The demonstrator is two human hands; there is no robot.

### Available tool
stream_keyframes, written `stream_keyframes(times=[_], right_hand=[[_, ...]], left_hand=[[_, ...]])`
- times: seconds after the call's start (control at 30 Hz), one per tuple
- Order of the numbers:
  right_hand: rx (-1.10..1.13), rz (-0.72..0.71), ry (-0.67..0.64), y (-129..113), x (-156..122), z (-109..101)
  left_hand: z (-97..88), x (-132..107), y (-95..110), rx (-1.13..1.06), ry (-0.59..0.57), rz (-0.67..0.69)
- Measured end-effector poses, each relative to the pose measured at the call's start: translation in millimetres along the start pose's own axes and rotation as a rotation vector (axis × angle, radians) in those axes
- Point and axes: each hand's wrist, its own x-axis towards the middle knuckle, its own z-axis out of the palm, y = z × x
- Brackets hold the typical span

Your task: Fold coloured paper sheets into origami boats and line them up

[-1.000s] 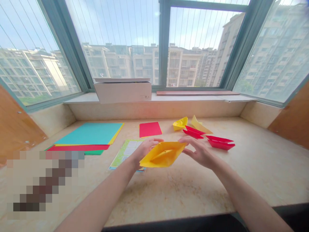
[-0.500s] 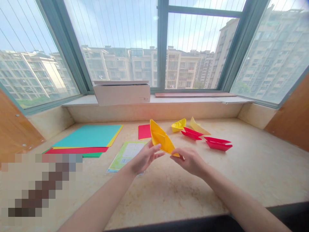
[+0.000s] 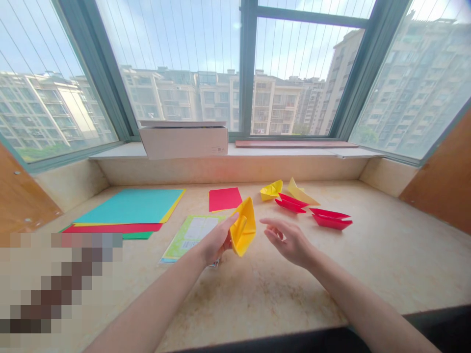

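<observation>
A folded yellow paper boat [image 3: 244, 229] is gripped at its left side by my left hand [image 3: 217, 239], held tilted above the stone sill. My right hand [image 3: 289, 241] hovers just right of that boat, apart from it, fingers loosely curled and separated with nothing in them. Beyond the right hand stand a smaller yellow paper boat [image 3: 271, 190], a pale yellow folded paper [image 3: 302, 193] and two red paper boats, one nearer the middle [image 3: 290, 203] and one further right [image 3: 331, 219].
On the left lies a stack of coloured paper sheets [image 3: 128, 206], blue on top. A green paper packet [image 3: 187, 235] lies behind my left forearm, and red square paper [image 3: 224, 199] beyond it. A white box [image 3: 184, 141] stands on the window ledge. A pixelated patch covers the lower left.
My right hand has let go of the yellow boat and moved slightly right. The boat has turned more upright in my left hand, uncovering more of the red square paper.
</observation>
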Motion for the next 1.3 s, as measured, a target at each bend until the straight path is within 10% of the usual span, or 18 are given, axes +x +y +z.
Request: stream_keyframes(times=[0.3,0.93,1.1,1.3], right_hand=[[-0.022,-0.011,-0.076,-1.3,2.4,4.1],[-0.069,-0.053,-0.143,1.9,5.3,12.6],[-0.228,0.339,0.182,40.0,34.8,-40.1],[-0.281,0.498,0.180,96.8,67.6,-113.7]], left_hand=[[0.8,-7.8,-0.9,0.139,-0.184,-0.011],[12.4,-10.5,0.1,0.092,-0.006,0.122],[7.8,-10.4,8.5,0.090,0.097,0.171],[-6.2,13.7,29.6,0.188,0.192,0.172]])
